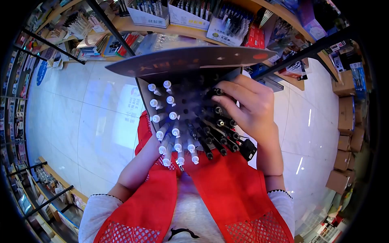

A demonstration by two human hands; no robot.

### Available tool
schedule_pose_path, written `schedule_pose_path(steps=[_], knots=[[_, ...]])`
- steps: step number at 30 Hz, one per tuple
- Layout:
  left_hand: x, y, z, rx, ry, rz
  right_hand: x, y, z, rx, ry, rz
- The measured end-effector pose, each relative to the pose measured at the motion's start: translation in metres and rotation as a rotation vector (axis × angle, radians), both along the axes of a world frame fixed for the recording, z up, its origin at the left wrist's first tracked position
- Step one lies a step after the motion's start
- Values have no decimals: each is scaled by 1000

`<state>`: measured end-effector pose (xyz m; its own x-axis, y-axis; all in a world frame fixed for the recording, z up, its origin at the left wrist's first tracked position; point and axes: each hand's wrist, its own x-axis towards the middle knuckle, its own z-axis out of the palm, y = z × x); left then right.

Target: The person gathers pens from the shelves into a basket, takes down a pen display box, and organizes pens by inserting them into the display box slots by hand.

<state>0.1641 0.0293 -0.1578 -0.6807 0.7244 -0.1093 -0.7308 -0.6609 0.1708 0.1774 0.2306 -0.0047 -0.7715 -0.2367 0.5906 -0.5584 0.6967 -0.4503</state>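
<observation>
A dark pen display box with a raised dark lid is in front of my body. White-capped pens stand in its holes on the left side. Several black pens fill the right and lower part, some leaning outward. My right hand is at the box's right side, thumb and fingers closed on the top of a black pen. My left hand is at the box's lower left, its fingers hidden by the box and pens.
Beyond the lid, a shelf holds pen boxes and a red box. Racks line the left side. Cardboard boxes are stacked at the right. A pale tiled floor shows on both sides.
</observation>
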Motion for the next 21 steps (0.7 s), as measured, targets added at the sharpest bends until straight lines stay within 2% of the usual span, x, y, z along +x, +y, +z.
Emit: schedule_pose_path(steps=[4, 10, 13, 16, 19, 21], knots=[[1, 0, -2, 0, -11, -17, -4, 7, -21, -83, 68, 71], [-10, 2, 2, -31, -21, -27, 7, 9, -46, -29, 71, 83], [-27, 7, 3, -53, -37, -33, 9, 14, -62, -15, 25, 116], [-43, 4, -22, 30, 3, -155, 7, 19, -62, 6, -74, 123], [-50, 3, -38, -31, 16, -175, 6, 18, -63, 19, -140, 85], [-48, 3, -38, -83, 14, -159, 6, 18, -55, 144, -218, 61]])
